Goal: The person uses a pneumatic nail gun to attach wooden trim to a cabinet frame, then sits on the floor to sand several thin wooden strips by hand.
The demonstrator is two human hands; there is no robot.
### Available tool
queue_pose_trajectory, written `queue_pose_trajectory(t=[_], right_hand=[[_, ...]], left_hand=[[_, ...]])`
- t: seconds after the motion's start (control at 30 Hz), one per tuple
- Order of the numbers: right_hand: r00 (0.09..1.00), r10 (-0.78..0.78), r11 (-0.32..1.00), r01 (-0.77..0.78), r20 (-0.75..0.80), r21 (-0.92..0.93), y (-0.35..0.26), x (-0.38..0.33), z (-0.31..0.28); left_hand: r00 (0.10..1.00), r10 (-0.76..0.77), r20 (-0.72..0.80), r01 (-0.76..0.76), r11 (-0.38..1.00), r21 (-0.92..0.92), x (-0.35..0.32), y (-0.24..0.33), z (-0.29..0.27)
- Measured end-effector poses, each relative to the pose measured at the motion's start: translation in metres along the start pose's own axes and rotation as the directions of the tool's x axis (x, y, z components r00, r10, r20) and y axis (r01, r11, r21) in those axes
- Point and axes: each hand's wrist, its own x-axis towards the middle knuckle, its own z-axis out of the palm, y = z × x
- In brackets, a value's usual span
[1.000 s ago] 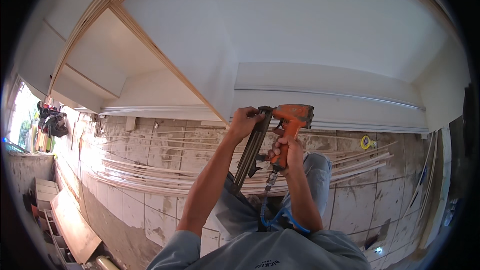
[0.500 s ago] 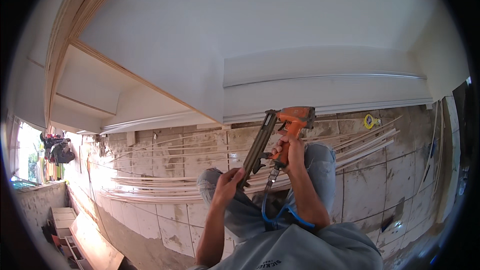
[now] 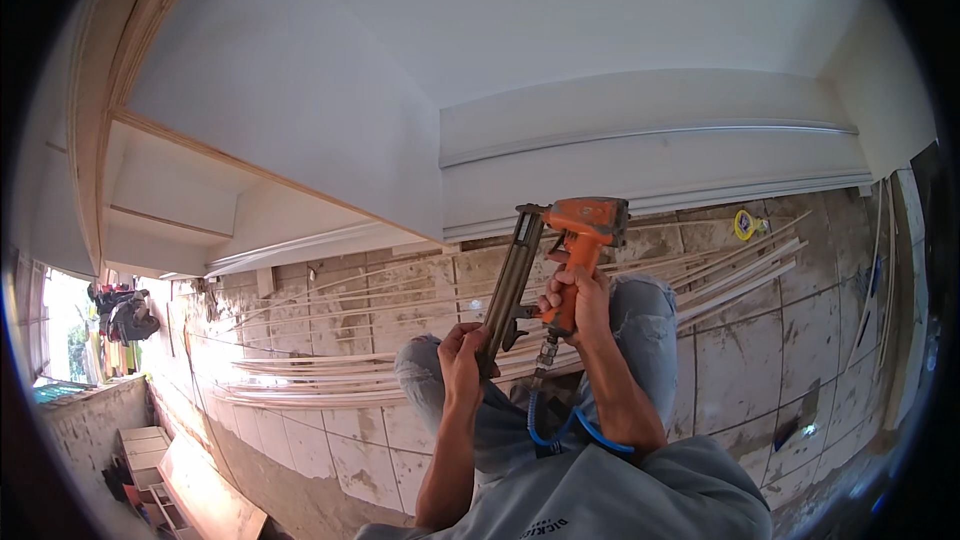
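**Inspector:** Report the pose of each hand.

**Me:** My right hand [image 3: 578,302] is raised in front of my chest, forearm running up from the lower edge, elbow bent. Its fingers are closed tight around the orange grip of the nail gun [image 3: 560,260]. My left hand [image 3: 462,355] sits lower and to the left, wrist bent, fingers curled shut around the bottom end of the gun's long brown magazine [image 3: 508,285].

**Inspector:** Location of the tool?

**Me:** It is held in the air above my knees, head uppermost, magazine slanting down toward my left hand. It sits just below the white moulded panel [image 3: 650,155]; I cannot tell whether the nose touches it. A blue coiled hose [image 3: 560,430] hangs from the base of the grip.

**Inspector:** Surroundings?

**Me:** Long white trim strips [image 3: 330,380] lie on the tiled floor [image 3: 740,360] beneath. A yellow tape measure [image 3: 744,225] lies near the panel's foot.
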Motion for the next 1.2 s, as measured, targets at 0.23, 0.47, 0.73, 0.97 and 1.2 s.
queue_pose_trajectory(t=[0.23,0.47,0.73,0.97,1.2], right_hand=[[1.0,-0.003,0.999,0.003,0.008,0.036,0.001,-0.005,0.009],[0.998,0.03,0.998,-0.032,0.048,0.046,-0.001,-0.009,0.02],[0.997,0.047,0.998,-0.049,0.054,0.037,0.002,-0.012,0.022],[0.995,0.068,0.997,-0.07,0.068,0.032,0.004,-0.015,0.026],[0.984,-0.002,0.995,-0.015,0.18,0.096,-0.002,-0.011,0.045]], left_hand=[[1.0,0.015,-0.011,-0.014,0.993,0.114,0.007,0.004,0.004],[0.995,0.104,-0.01,-0.104,0.995,-0.012,0.036,-0.009,-0.001],[0.956,0.234,-0.177,-0.282,0.9,-0.333,0.039,-0.019,0.003],[0.872,0.349,-0.342,-0.485,0.709,-0.512,0.05,-0.019,0.004],[0.854,0.493,-0.167,-0.485,0.637,-0.599,0.07,0.004,0.002]])
